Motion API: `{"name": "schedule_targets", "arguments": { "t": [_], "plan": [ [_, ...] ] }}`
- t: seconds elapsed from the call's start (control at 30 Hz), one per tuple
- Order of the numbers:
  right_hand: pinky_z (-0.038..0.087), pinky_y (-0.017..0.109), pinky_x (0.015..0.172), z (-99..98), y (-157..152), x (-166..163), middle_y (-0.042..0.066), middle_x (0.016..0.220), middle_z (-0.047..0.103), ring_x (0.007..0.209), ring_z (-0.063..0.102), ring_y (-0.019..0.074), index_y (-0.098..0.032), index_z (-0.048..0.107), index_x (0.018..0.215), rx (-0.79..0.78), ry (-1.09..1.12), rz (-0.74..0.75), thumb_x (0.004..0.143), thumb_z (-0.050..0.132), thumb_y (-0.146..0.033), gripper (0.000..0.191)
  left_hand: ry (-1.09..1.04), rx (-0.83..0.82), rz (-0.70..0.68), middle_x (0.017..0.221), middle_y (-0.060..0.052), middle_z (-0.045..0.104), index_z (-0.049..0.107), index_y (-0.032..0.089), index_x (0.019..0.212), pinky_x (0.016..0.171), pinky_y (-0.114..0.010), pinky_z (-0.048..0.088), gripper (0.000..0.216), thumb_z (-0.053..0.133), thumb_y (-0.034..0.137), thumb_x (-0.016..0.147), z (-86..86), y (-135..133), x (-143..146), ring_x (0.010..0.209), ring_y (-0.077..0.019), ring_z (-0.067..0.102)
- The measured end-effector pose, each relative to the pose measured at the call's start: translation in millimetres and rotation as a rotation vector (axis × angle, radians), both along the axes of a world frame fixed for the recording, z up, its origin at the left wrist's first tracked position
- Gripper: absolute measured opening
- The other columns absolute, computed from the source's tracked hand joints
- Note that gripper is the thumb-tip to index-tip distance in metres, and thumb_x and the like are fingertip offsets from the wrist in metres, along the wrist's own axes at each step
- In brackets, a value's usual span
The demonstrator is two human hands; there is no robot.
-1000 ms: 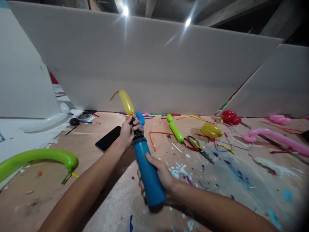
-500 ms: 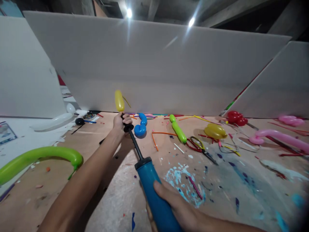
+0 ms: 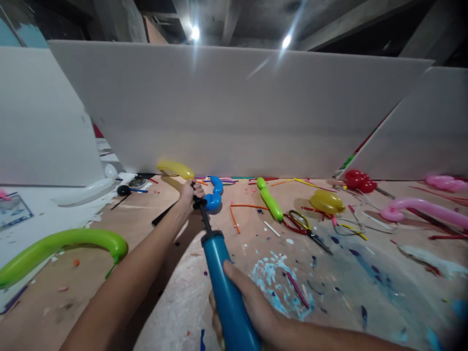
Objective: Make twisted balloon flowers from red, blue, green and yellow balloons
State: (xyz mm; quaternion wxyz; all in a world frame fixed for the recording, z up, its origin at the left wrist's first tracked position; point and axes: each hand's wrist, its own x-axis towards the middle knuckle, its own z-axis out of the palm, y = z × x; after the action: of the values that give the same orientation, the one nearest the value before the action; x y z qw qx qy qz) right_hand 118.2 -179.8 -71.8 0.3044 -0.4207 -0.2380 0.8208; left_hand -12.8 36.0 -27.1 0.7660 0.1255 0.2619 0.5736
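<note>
A balloon pump (image 3: 227,287) with a blue barrel slants away from me, its black rod and collar pointing at the back. My right hand (image 3: 252,302) wraps round the barrel, the thumb lying along its top. At the far end my left hand (image 3: 190,195) is closed round the black end of the pump. From that fist a partly filled yellow balloon (image 3: 176,168) sticks out to the left; its neck is hidden by the fingers. Just right of the left hand lies a twisted blue balloon (image 3: 215,192).
White boards (image 3: 237,112) stand along the back. On the brown table lie a lime balloon (image 3: 269,200), scissors (image 3: 307,229), a short gold balloon (image 3: 327,202), a red balloon (image 3: 360,180), a pink balloon (image 3: 431,208) and loose uninflated balloons. A long green balloon (image 3: 73,239) rests at left.
The barrel has slid up toward my left hand, so less rod shows. The yellow balloon has grown longer and swung down to the left. My left hand has shifted slightly right and down.
</note>
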Motion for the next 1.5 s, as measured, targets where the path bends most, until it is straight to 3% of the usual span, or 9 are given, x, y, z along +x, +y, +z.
{"name": "schedule_targets", "arguments": {
  "t": [0.13,0.33,0.43,0.57,0.7,0.87,1.0,1.3,1.5],
  "plan": [
    [0.041,0.018,0.043,-2.0,-22.1,10.2,-0.002,0.061,0.060,0.044,0.056,0.0099,-0.020,0.041,0.096,0.124,0.003,0.031,0.055,0.067,-0.079,0.076,-0.042,0.093,0.072,0.047,0.009,0.031,0.039,0.018,0.070,0.030,-0.012,0.020,0.027,0.033,0.019,0.096,22.0,-8.3,-11.2,0.028,-0.0020,0.027],
    [0.046,0.025,0.040,28.6,29.6,15.3,-0.001,0.057,0.056,0.040,0.055,0.0131,-0.019,0.044,0.088,0.094,-0.011,0.075,0.087,0.040,-0.064,0.046,-0.099,0.142,-0.003,0.046,0.009,0.027,0.041,0.019,0.072,0.029,-0.013,0.018,0.033,0.027,0.029,0.100,23.7,-45.2,25.7,0.027,-0.0028,0.023],
    [0.046,0.024,0.040,31.0,45.7,4.9,-0.001,0.054,0.055,0.039,0.054,0.0128,-0.018,0.045,0.084,0.030,-0.070,0.019,0.093,0.032,-0.057,0.042,0.044,0.066,-0.008,0.045,0.009,0.027,0.040,0.019,0.071,0.029,-0.015,0.019,0.028,0.032,0.025,0.097,7.3,-34.7,32.3,0.027,-0.0043,0.024],
    [0.044,0.023,0.039,11.5,23.4,-7.4,0.001,0.053,0.055,0.038,0.054,0.0133,-0.018,0.045,0.086,-0.085,-0.069,0.005,0.092,0.022,-0.064,0.052,0.124,-0.036,-0.002,0.043,0.010,0.025,0.034,0.020,0.066,0.028,-0.015,0.017,0.024,0.037,0.016,0.090,-8.1,6.1,13.5,0.025,-0.0041,0.023],
    [0.043,0.022,0.039,-5.3,1.0,-4.4,-0.001,0.057,0.058,0.037,0.054,0.0128,-0.019,0.040,0.092,-0.016,-0.015,-0.021,0.087,0.039,-0.065,0.046,0.123,-0.046,0.041,0.043,0.011,0.025,0.032,0.021,0.066,0.027,-0.014,0.016,0.024,0.041,0.016,0.087,-10.9,34.9,-12.7,0.025,-0.0036,0.024],
    [0.048,0.026,0.039,-3.0,43.0,6.7,-0.001,0.060,0.058,0.040,0.057,0.0151,-0.019,0.040,0.099,-0.037,-0.071,0.041,0.093,0.032,-0.057,0.040,0.099,-0.001,0.079,0.044,0.011,0.026,0.033,0.020,0.069,0.029,-0.012,0.021,0.021,0.039,0.016,0.089,-24.2,18.1,-1.1,0.026,-0.0026,0.026],
    [0.048,0.024,0.040,3.5,76.4,5.5,-0.001,0.062,0.058,0.043,0.058,0.0140,-0.020,0.042,0.099,0.123,-0.041,-0.017,0.091,0.043,-0.055,0.036,0.117,0.051,0.014,0.045,0.010,0.028,0.040,0.020,0.073,0.028,-0.016,0.024,0.017,0.040,0.020,0.089,-23.0,0.4,21.3,0.027,-0.0049,0.028],
    [0.045,0.023,0.039,-8.5,17.8,-13.1,-0.002,0.062,0.058,0.039,0.055,0.0123,-0.020,0.039,0.107,0.041,0.046,0.002,0.081,0.045,-0.072,0.058,0.165,0.056,0.003,0.045,0.011,0.027,0.035,0.020,0.069,0.028,-0.014,0.016,0.020,0.040,0.015,0.088,10.7,37.4,-16.0,0.026,-0.0028,0.024],
    [0.049,0.027,0.041,-5.3,75.5,-3.7,-0.001,0.066,0.059,0.043,0.059,0.0144,-0.020,0.039,0.113,0.178,-0.021,0.055,0.087,0.043,-0.062,0.049,0.173,0.102,0.019,0.045,0.009,0.029,0.039,0.020,0.071,0.029,-0.015,0.019,0.023,0.033,0.018,0.093,-3.5,13.6,-4.5,0.027,-0.0045,0.026]
  ]
}}
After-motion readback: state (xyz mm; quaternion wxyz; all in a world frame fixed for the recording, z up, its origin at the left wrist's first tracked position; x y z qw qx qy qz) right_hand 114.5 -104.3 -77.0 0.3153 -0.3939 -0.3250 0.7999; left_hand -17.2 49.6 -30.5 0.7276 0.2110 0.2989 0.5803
